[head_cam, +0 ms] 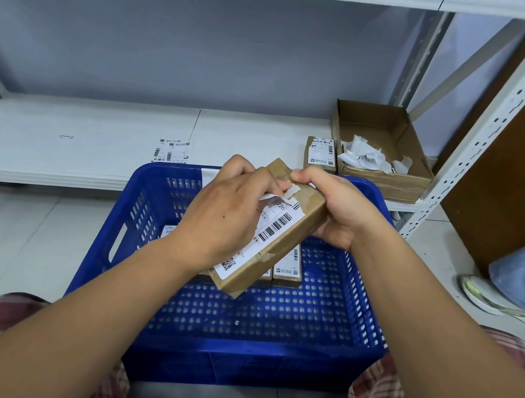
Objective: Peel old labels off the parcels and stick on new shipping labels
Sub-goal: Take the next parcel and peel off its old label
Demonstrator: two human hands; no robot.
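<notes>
Plainly the peeling step is in hand. Above the blue crate the parcel is held tilted, its far end toward 1 o'clock. The right hand wraps that far end, fingers curled round the cardboard to steady it. The left hand lies across the old label, and its fingertips appear to pinch the label's torn, lifted edge at the 12 o'clock end. Most of the label, barcode included, lies flat on the parcel.

The next move likely calls for a slow pull toward 7 o'clock, kept low, so the paper comes off whole rather than shredding. Scraps sit in the cardboard box at 1 o'clock. A sheet of labels, probably the new ones, lies on the shelf at 11 o'clock.
</notes>
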